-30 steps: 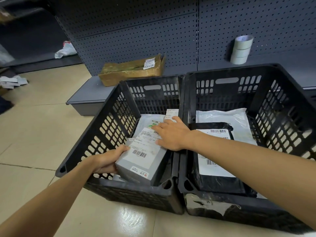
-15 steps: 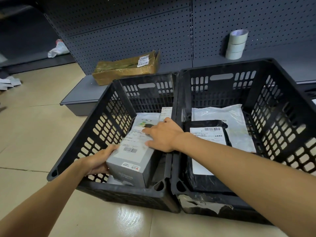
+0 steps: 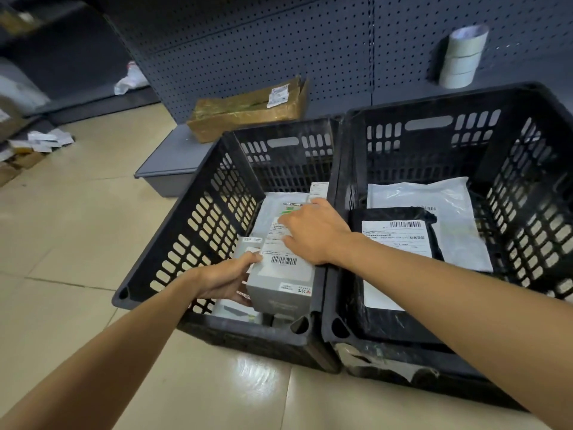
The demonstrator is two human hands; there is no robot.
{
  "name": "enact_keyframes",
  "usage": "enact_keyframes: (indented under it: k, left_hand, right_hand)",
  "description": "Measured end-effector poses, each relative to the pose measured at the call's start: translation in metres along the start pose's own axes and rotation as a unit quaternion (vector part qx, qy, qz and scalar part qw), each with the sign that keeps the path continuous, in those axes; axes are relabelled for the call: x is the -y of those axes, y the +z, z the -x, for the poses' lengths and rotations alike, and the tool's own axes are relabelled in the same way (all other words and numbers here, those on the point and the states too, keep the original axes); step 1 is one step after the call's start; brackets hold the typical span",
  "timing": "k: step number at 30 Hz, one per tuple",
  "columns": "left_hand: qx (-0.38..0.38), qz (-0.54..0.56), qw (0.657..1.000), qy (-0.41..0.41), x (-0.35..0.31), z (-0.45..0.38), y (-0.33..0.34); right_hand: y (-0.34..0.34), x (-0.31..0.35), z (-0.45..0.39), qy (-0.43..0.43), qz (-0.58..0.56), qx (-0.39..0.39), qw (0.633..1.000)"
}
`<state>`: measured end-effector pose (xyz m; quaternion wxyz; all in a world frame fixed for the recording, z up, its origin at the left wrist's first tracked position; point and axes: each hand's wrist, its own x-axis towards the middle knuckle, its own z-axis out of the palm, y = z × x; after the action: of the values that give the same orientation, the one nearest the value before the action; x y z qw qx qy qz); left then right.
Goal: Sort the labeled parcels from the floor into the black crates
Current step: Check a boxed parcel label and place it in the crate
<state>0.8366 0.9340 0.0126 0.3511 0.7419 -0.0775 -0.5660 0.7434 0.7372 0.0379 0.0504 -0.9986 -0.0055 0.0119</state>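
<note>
Two hands are on the same parcel here, a grey rectangular cardboard box [image 3: 280, 274] with a white barcode label on top. The left hand [image 3: 228, 279] grips its left side, thumb curled over the top edge by the label and the fingers tucked under and round the side. The right hand [image 3: 316, 232] lies on top of the box at its far end, palm down, fingers fairly straight and spread over the label, so it's pressing rather than grabbing.

The grey box sits inside the left black slotted plastic crate [image 3: 186, 243], at the near right corner of it, tipped a bit with its near end up by the crate rim. Under and behind the box there's a white plastic mailer bag [image 3: 279, 203] with green print, and another pale parcel [image 3: 235, 311] peeks out below the left hand, can't tell much about it.

Right of the grey box, touching the left crate, is the right black slotted plastic crate [image 3: 527, 187]. It holds a black plastic mailer bag [image 3: 393, 318] with a white shipping label, lying on a white plastic mailer [image 3: 449, 206].

Beyond the grey box, a flattened brown cardboard carton [image 3: 242, 111] rests on the low grey shelf base [image 3: 167, 162]. Further right of it, a stack of pale tape rolls [image 3: 462, 57] hangs on the dark pegboard wall [image 3: 263, 48].
</note>
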Motion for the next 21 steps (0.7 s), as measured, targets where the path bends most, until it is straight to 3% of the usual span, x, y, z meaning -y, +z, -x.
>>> enact_keyframes:
  k: [6,10,14,21]
  left_hand:
    - [0.031,-0.072,0.997,-0.017,-0.003,0.001,0.004]
    - [0.023,-0.072,0.997,-0.016,-0.001,-0.003,0.002]
    - [0.028,-0.08,0.996,-0.036,0.0,-0.005,0.0]
    - [0.048,-0.144,0.987,-0.05,0.004,-0.006,-0.001]
  right_hand:
    - [-0.008,0.006,-0.001,-0.038,0.078,0.088,0.992]
    - [-0.018,0.012,-0.004,-0.129,0.105,0.235,0.958]
    - [-0.026,0.018,-0.005,-0.12,0.117,0.323,0.931]
    - [-0.021,0.027,-0.011,-0.123,0.095,0.407,0.9]
